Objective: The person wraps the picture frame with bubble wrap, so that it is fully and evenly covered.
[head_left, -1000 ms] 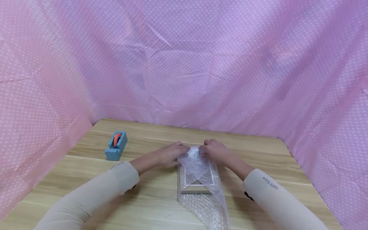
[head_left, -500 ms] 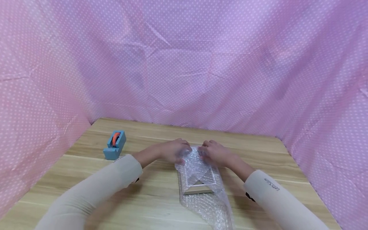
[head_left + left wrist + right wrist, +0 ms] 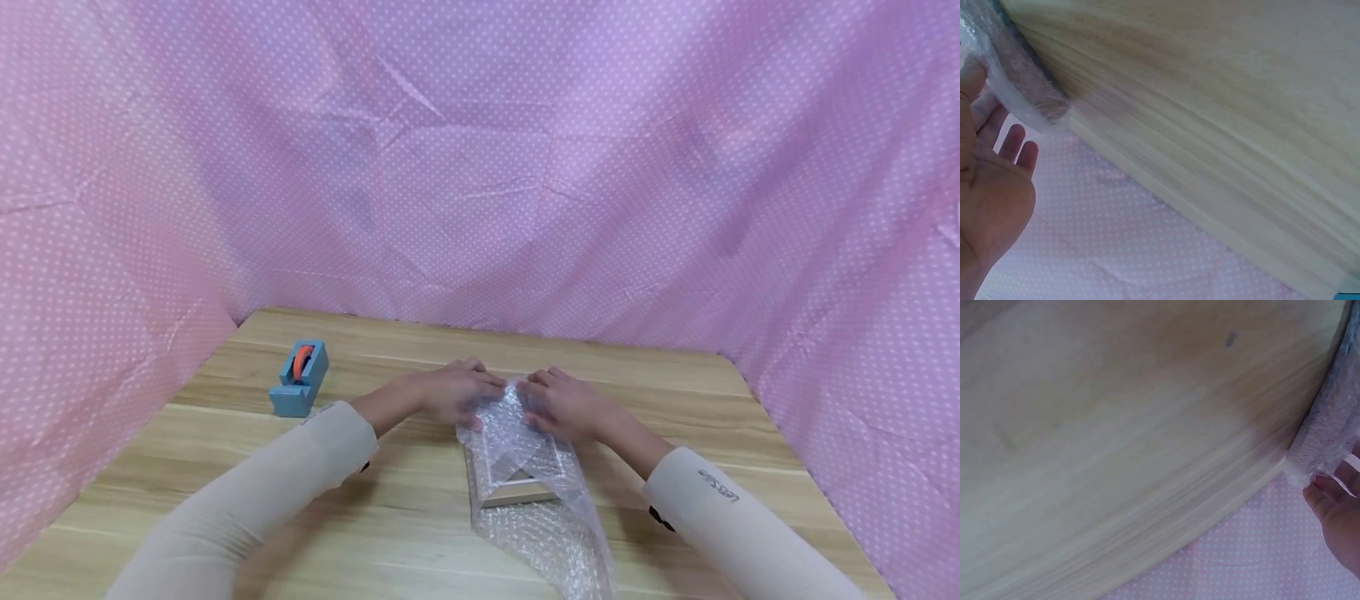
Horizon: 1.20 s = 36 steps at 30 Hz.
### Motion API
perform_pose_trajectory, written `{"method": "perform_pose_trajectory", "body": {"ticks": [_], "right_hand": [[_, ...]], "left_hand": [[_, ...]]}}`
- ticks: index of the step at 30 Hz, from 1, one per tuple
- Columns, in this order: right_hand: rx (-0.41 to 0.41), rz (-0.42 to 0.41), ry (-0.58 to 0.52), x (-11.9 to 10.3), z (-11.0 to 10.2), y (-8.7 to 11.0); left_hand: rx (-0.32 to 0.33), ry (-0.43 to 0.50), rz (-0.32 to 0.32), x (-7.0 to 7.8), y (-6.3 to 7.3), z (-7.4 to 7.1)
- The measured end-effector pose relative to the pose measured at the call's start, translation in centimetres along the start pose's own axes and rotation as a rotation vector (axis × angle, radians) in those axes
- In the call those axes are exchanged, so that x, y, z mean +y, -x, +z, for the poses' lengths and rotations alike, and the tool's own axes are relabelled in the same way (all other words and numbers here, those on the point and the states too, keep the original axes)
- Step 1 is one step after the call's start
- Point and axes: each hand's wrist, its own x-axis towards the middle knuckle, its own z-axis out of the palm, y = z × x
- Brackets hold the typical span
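Clear bubble wrap [image 3: 507,427] is covering the far part of a frame [image 3: 519,495] on the worktop [image 3: 397,521]; the left hand [image 3: 455,394] and right hand [image 3: 567,406] are pinching the wrap's far end. The near flap [image 3: 546,550] is lying unfolded.

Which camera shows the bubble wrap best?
The head view: the bubble wrap shows over and past the frame, cut off at the bottom. The left wrist view shows only a piece at the left hand; the right wrist view, a piece at the right hand.
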Motion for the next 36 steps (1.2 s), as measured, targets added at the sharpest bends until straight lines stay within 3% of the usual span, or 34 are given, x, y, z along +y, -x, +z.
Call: {"method": "perform_pose_trajectory", "body": {"ticks": [7, 10, 14, 18, 23, 29, 31, 33, 36], "right_hand": [[0.013, 0.012, -0.023, 0.2, 0.2, 0.5], [0.048, -0.028, 0.004, 0.2, -0.1, 1.4], [0.130, -0.142, 0.110, 0.0, -0.9, 3.5], [0.186, -0.281, 0.213, -0.9, -1.3, 7.0], [0.230, -0.441, 0.283, -2.8, -0.4, 10.9], [0.419, -0.595, 0.381, -4.1, 1.1, 11.6], [0.475, -0.611, 0.349, -4.2, 1.4, 11.2], [0.498, -0.583, 0.229, -4.3, 1.5, 10.8], [0.475, -0.415, -0.066, -4.6, 1.6, 10.5]], "left_hand": [[-0.011, 0.027, 0.028, 0.3, -0.1, -0.2], [-0.018, 0.009, 0.028, 0.6, -0.1, -0.4], [-0.035, -0.002, 0.002, 0.9, -0.1, -0.5], [-0.053, 0.007, -0.028, 1.0, 0.0, -0.4], [-0.052, 0.016, -0.037, 0.9, 0.2, -0.3], [-0.044, 0.010, -0.036, 0.7, 0.3, -0.4], [-0.038, 0.011, -0.031, 0.7, 0.4, -0.4], [-0.036, 0.008, -0.022, 0.8, 0.4, -0.4], [-0.028, 0.007, -0.005, 1.0, 0.3, -0.4]]}}
